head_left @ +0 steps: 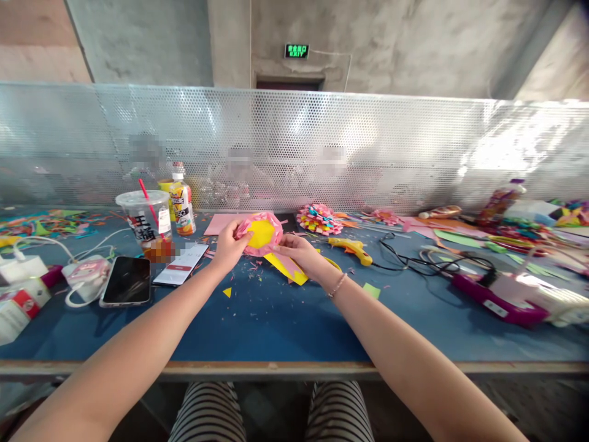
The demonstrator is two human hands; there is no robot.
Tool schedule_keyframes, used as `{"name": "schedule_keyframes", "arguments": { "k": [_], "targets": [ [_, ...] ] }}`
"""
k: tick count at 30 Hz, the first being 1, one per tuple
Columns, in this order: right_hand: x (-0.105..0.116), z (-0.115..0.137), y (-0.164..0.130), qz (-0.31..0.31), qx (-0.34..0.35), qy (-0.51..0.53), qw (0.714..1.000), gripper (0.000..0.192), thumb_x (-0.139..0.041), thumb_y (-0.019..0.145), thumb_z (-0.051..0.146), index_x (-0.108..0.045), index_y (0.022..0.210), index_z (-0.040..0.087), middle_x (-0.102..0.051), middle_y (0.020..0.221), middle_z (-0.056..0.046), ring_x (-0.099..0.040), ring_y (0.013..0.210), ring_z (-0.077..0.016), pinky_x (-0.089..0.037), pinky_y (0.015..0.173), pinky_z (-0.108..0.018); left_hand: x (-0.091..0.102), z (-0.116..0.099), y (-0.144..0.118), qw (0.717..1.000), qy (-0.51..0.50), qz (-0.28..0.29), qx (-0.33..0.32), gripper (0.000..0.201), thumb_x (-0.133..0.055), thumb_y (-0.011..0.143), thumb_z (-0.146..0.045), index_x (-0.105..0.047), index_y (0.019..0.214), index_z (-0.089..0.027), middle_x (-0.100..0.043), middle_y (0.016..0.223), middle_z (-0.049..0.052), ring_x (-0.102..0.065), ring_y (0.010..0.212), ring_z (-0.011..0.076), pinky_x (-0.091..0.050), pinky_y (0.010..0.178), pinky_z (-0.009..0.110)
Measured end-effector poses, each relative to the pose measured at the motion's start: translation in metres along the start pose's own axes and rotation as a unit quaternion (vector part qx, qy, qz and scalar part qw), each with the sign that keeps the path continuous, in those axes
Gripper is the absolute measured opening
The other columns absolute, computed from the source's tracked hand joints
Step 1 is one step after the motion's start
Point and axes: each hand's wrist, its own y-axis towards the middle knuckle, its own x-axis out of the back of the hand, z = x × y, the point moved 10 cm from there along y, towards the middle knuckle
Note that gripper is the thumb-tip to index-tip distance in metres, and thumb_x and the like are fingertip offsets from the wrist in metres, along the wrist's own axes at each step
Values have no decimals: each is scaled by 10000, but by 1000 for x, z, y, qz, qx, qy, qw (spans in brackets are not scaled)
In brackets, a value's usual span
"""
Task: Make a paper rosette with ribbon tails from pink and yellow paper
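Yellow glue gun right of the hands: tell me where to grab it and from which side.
Grip the glue gun around its thick yellow body, coming from above. It lies flat on the blue table, and its black cord trails right, so that side looks cluttered. The right hand is nearest; both hands now hold the pink-and-yellow paper flower.

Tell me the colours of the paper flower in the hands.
Pink petals around a yellow centre, on the paper flower; head view.

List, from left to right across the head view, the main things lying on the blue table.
Black phone → plastic cup with red straw → left hand → pink and yellow paper flower → right hand → yellow glue gun → purple power strip.
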Motion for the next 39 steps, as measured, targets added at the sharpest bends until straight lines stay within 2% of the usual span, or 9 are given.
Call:
{"name": "schedule_keyframes", "arguments": {
  "k": [3, 8, 17, 24, 27, 30, 33, 36, 39],
  "targets": [
    [7, -4, 2, -29, -2, -28, 999, 284, -708, 601, 339, -592, 789, 161, -628, 734, -4, -584, 706, -123, -460, 643, -233, -3, -8, -3, 1000, 16, 6, -19, 163, -574, 686, -251, -562, 824, -164, -568, 736, 4, -517, 677, 140, -409, 629, 235],
    [13, -8, 7, -35, 10, -63, 997, 373, -718, 573, 371, -598, 847, 150, -644, 814, -30, -587, 725, -148, -465, 641, -260, -8, -19, -9, 998, 35, 19, -40, 141, -556, 716, -259, -550, 825, -170, -564, 744, -2, -529, 699, 137, -417, 641, 230],
    [14, -5, 6, -28, 16, -93, 995, 329, -683, 604, 374, -589, 829, 154, -627, 792, -23, -568, 670, -143, -447, 590, -264, -10, -14, -7, 999, 21, 30, -34, 178, -566, 715, -265, -543, 865, -171, -566, 778, 1, -539, 723, 141, -437, 656, 249],
    [13, 5, 6, -20, 80, -169, 982, 230, -617, 676, 352, -557, 781, 156, -605, 741, -13, -552, 656, -136, -438, 589, -260, -13, -10, -5, 998, -35, 44, -13, 203, -592, 697, -267, -556, 869, -165, -579, 785, 0, -543, 726, 134, -445, 656, 247],
    [15, 27, 1, -48, 175, -301, 936, 131, -566, 720, 258, -563, 798, 153, -605, 751, -27, -547, 678, -143, -435, 616, -272, -19, -4, -4, 994, -87, 66, 2, 225, -606, 686, -252, -561, 888, -164, -597, 818, 10, -559, 751, 139, -455, 675, 260],
    [7, 57, -16, -77, 314, -454, 830, 100, -534, 735, 156, -579, 824, 163, -622, 825, -51, -550, 779, -166, -425, 712, -307, -24, -11, -6, 990, -86, 101, -39, 110, -600, 679, -199, -557, 771, -156, -603, 779, 16, -568, 730, 141, -456, 685, 278],
    [-3, 73, -35, -80, 411, -533, 735, 116, -507, 785, 147, -585, 859, 191, -644, 892, -46, -551, 854, -174, -402, 786, -336, -18, -36, -11, 983, -32, 89, -155, 43, -563, 697, -145, -541, 728, -165, -612, 808, 34, -576, 787, 157, -455, 734, 310],
    [-7, 80, -47, -92, 460, -551, 691, 139, -480, 820, 152, -577, 896, 215, -657, 916, -28, -559, 863, -163, -398, 802, -340, -10, -65, -25, 955, 59, 57, -287, 75, -526, 730, -115, -546, 757, -182, -626, 854, 48, -566, 848, 171, -451, 772, 345],
    [-7, 86, -55, -115, 491, -541, 674, 143, -476, 820, 137, -563, 893, 224, -660, 918, -23, -567, 868, -154, -407, 798, -332, -11, -83, -38, 919, 127, 49, -369, 114, -496, 768, -107, -556, 802, -198, -635, 909, 55, -553, 900, 180, -452, 796, 364]
  ]
}}
